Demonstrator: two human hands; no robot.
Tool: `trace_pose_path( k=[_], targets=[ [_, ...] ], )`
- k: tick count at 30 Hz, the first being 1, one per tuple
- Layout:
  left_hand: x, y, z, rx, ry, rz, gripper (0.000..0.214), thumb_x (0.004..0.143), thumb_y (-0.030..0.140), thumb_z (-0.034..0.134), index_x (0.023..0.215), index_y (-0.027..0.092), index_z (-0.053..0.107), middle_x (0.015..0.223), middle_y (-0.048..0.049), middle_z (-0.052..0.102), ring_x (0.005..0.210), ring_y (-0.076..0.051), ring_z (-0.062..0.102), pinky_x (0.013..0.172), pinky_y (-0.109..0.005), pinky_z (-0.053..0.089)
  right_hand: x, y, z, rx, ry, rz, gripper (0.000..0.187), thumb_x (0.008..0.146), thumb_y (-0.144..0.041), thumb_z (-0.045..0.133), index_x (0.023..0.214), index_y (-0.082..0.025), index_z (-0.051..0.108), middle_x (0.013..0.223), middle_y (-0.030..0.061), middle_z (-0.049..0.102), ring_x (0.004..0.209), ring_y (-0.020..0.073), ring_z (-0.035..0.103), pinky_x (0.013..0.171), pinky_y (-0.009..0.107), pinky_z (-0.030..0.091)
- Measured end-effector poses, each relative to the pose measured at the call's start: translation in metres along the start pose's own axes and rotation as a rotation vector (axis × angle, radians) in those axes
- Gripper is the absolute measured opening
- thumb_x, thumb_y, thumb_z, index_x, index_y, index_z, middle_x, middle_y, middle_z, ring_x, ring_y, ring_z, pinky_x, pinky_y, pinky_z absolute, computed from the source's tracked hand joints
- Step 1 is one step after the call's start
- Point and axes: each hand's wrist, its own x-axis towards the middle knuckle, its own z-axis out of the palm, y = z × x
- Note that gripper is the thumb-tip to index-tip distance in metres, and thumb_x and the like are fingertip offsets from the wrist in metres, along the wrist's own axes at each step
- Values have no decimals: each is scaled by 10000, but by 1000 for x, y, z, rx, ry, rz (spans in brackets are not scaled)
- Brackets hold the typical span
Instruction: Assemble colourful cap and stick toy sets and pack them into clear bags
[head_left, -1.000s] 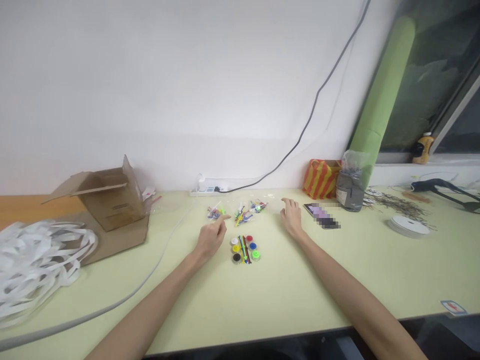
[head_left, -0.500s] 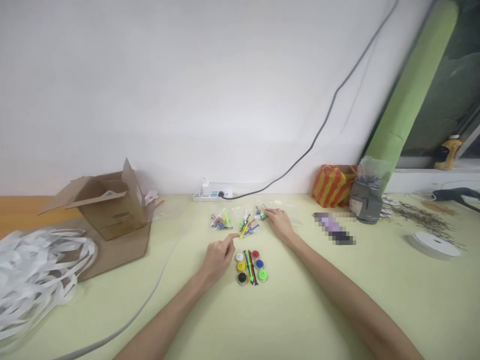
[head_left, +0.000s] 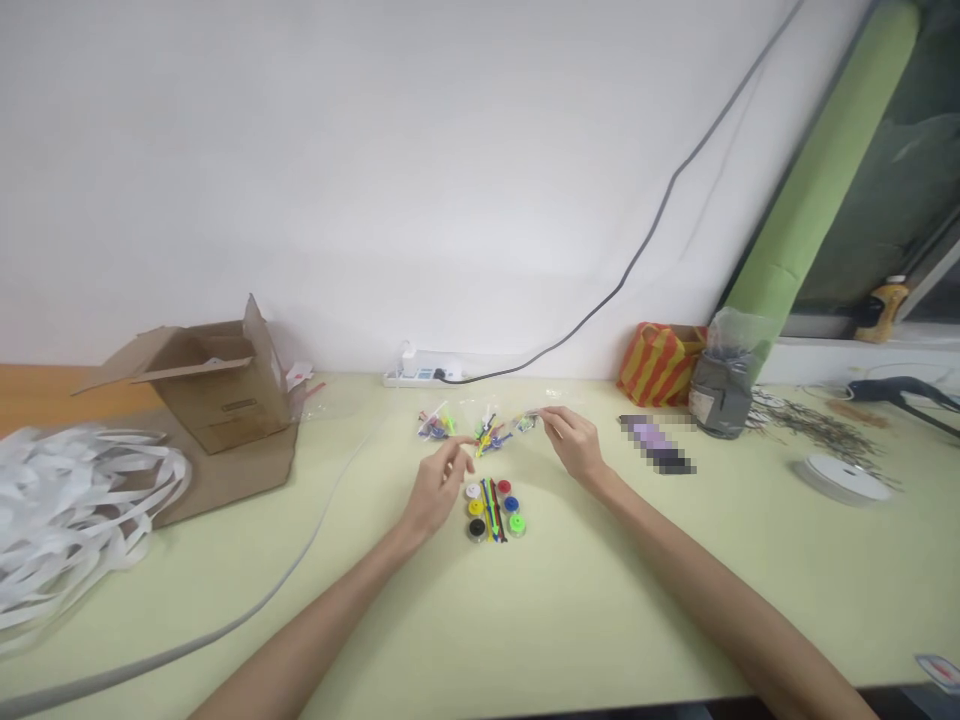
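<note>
Pale green desktop (head_left: 600, 620) fills the near part of the view, with both bare forearms reaching out across it. Closest to the person sit six small round pots (head_left: 475, 507) with white, yellow, black, red, blue and green lids, three down each side of a bundle of coloured sticks (head_left: 491, 508). The left hand (head_left: 436, 490) hovers just above and to the left of them, its fingers loosely curled and apart, the forefinger pointing right, with nothing visible in it. The right hand (head_left: 574, 445) is farther out, its thumb and fingertips drawn together at the edge of the rightmost of three small clear plastic bags (head_left: 525, 423) (whether they actually pinch the plastic is too small to tell). These bags lie in a row just beyond the pots, each holding colourful bits. Off to the left, a grey cable (head_left: 300, 560) curves over the desk beside a heap of white paper strips (head_left: 67, 500) and an open cardboard box (head_left: 217, 380) on flattened cardboard (head_left: 225, 485). To the right lie a pixelated flat object (head_left: 656, 445), a roll of white tape (head_left: 840, 480) and a tangle of dark wire bits (head_left: 817, 425). Along the back stand a power strip (head_left: 420, 378) with a black cable (head_left: 600, 300), an orange-and-yellow striped bag (head_left: 660, 365), a grey jar (head_left: 720, 405) and a green foam roll (head_left: 817, 170), with a bottle (head_left: 881, 310) on the window sill.
</note>
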Motion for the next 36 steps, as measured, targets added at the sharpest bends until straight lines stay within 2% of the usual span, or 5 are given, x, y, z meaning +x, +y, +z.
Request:
trace_pose_path(
  k=[5,14,19,32,36],
  targets=[
    [13,5,16,-440,-2,-187,508,954,485,518,1362,184,482,1299,-163,604,1106,-253,629,785,-350,549,-19,-26,-14,1,53,-83,266,1030,-248,448,1043,-244,713,1047,86,736,906,195,692,762,309,525],
    [13,-17,1,-196,-37,-66,477,968,465,449,1364,202,409,1157,-101,605,995,-189,613,729,-287,511,-17,-3,-17,-174,9,201,226,986,-171,445,955,-201,667,1005,65,695,806,167,646,665,259,411],
    [19,-32,-2,-145,28,-69,438,949,468,445,1301,208,430,1116,-89,596,936,-171,610,690,-260,490,-18,11,-36,-112,13,255,166,911,-151,487,932,-203,643,1000,76,669,883,211,621,797,307,445],
    [19,-28,-1,-217,96,-38,385,922,426,516,1238,205,513,1035,-64,631,866,-160,611,666,-255,483,8,14,-84,80,606,323,169,921,-209,455,926,-197,623,1008,92,535,978,230,552,822,354,492],
    [14,-6,2,-469,-220,-99,500,942,554,506,1183,132,621,994,-141,705,826,-206,668,673,-305,510,11,-20,-83,62,694,281,164,947,-209,434,950,-202,598,1010,106,526,1013,246,554,839,386,507]
  ],
)
